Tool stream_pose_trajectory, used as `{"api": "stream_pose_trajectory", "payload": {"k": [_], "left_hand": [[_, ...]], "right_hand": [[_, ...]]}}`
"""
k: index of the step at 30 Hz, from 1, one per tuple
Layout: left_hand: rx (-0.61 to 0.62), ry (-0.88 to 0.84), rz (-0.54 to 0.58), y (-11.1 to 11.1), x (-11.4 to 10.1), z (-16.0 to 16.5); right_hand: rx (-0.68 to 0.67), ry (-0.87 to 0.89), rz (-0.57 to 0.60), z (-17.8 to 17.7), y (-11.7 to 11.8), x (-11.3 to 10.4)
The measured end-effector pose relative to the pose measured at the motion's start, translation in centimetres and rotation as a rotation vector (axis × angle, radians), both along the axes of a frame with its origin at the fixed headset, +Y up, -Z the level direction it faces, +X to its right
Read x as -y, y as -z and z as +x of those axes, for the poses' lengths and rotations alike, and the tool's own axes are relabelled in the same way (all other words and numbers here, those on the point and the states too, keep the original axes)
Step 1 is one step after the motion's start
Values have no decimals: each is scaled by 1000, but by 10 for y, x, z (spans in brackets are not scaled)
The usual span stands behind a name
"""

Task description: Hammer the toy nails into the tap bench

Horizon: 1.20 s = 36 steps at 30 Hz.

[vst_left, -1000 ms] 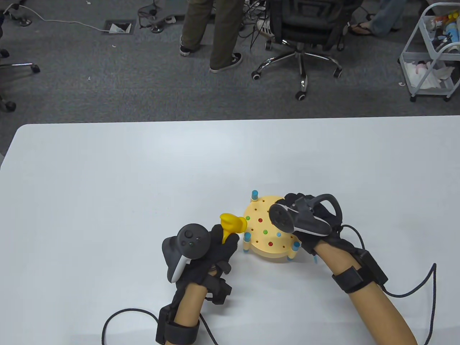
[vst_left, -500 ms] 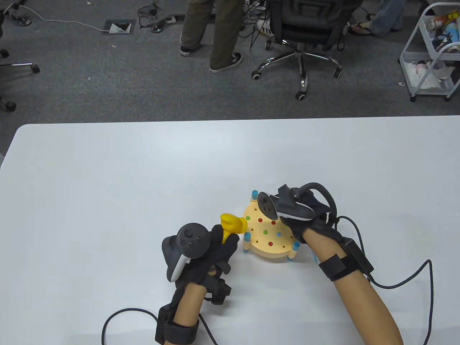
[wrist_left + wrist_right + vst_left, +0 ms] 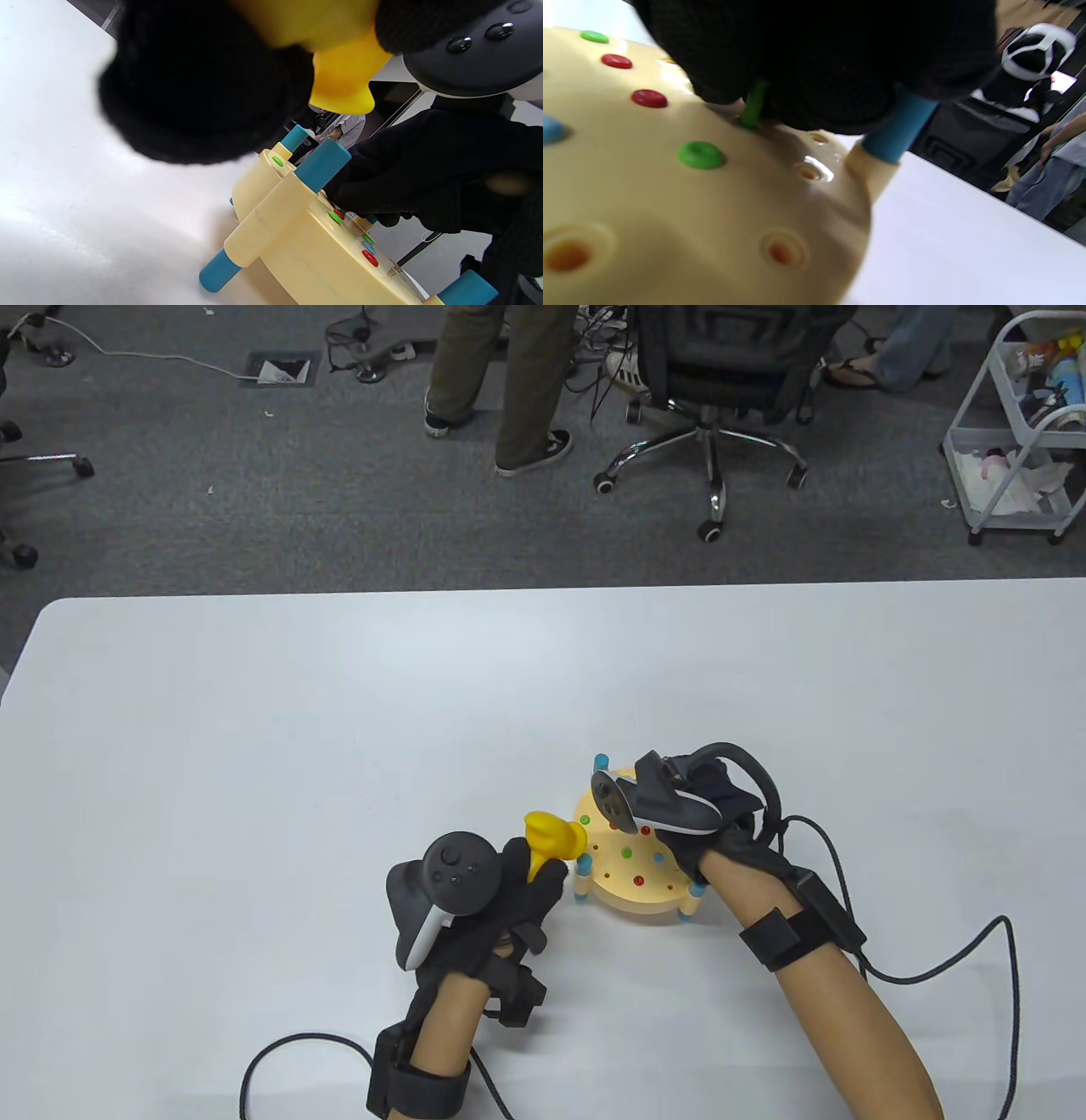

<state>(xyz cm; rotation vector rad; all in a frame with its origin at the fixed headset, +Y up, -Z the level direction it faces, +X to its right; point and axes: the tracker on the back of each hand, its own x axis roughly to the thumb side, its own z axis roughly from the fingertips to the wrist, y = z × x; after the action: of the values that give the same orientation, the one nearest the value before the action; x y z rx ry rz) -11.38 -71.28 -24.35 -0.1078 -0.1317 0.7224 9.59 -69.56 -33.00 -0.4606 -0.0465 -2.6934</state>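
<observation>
Since earlier frames: right hand [image 3: 721, 806] has slid left and further over the tap bench [image 3: 632, 865]; its tracker now covers the bench's far half. Left hand [image 3: 517, 891] and yellow toy hammer [image 3: 551, 836] have barely shifted.
Bench position: sits on the white table [image 3: 254, 746], near edge, between the two hands; blue-tipped legs [image 3: 322, 163] at the rim.
Nails: several red, green and blue heads lie flush in the top; some holes are open.
Right hand state: fingers closed down around a green nail [image 3: 753, 106], its stem standing upright in a hole, head hidden under the glove.
Left hand state: wrapped around the hammer's handle, head just left of the bench rim, held up off the table.
Right hand pose: palm down, arched over the bench top, forearm coming in from lower right.
Left hand pose: resting near the table, knuckles up, hammer head pointing toward the bench.
Risk 1: fingers crowd the nail, so a strike now probably lands on the glove.
Risk 2: nail looks only shallowly seated; letting go early may tip it out.
Risk 3: an off-centre blow near the rim could rock the light bench on its legs.
</observation>
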Motion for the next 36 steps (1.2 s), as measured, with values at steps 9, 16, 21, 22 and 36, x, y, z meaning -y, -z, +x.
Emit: {"api": "stream_pose_trajectory", "payload": {"k": [9, 16, 21, 22, 36], "left_hand": [[2, 14, -5, 0, 3, 2], [4, 37, -18, 2, 7, 5], [15, 36, -16, 1, 5, 7], [24, 33, -17, 0, 4, 8], [44, 261, -25, 34, -47, 102]], "right_hand": [[152, 581, 244, 78, -10, -15], [220, 785, 107, 117, -7, 37], [211, 924, 65, 123, -4, 64], [220, 956, 42, 124, -3, 67], [248, 1047, -23, 127, -1, 74]]}}
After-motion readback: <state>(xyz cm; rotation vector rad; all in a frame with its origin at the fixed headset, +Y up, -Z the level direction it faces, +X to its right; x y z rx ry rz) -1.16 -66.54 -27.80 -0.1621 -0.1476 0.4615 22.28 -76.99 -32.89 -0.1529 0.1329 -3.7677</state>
